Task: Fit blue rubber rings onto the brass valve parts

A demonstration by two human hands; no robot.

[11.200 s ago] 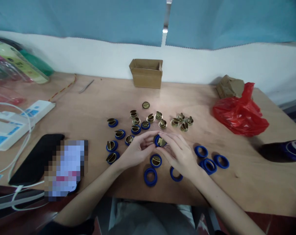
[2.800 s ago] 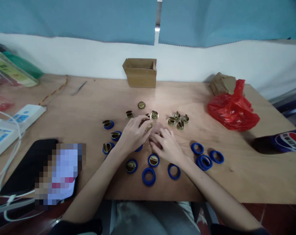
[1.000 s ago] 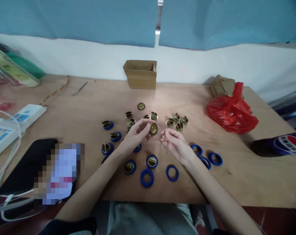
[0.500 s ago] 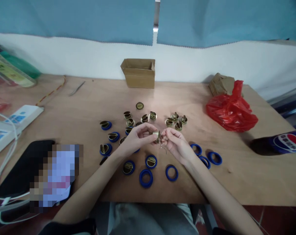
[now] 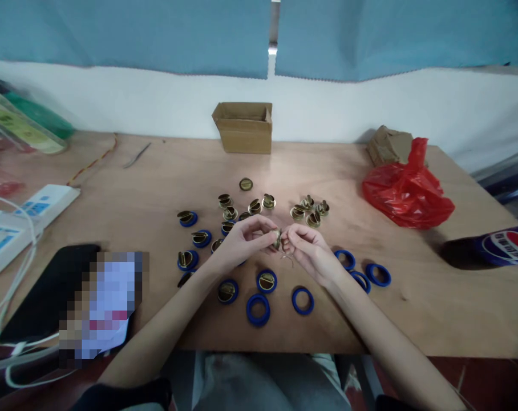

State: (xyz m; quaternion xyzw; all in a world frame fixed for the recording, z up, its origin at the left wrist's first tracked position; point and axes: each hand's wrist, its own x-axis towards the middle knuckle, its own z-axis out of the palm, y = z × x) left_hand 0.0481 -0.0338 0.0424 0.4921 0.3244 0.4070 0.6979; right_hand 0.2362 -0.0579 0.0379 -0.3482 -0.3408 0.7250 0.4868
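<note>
My left hand [image 5: 242,242] pinches a small round brass part [image 5: 277,237] above the wooden table [image 5: 156,188]. My right hand [image 5: 309,251] meets it from the right, fingertips pinched against the same part; a thin wire ring [image 5: 287,260] hangs just below them. Loose brass parts [image 5: 309,209] lie beyond my hands. Brass parts set in blue rings [image 5: 198,236] lie to the left and in front. Empty blue rings [image 5: 258,309] lie in front and to the right [image 5: 379,274].
A small open cardboard box [image 5: 243,126] stands by the back wall. A red plastic bag [image 5: 407,190] and a brown packet [image 5: 388,144] sit at the right, a cola bottle [image 5: 494,246] at the right edge. A black phone [image 5: 45,291], power strips [image 5: 28,208] and cables lie at the left.
My left hand picked a brass part from the pile and lifted it. My right hand came in from the right, and both hands now pinch the part together.
</note>
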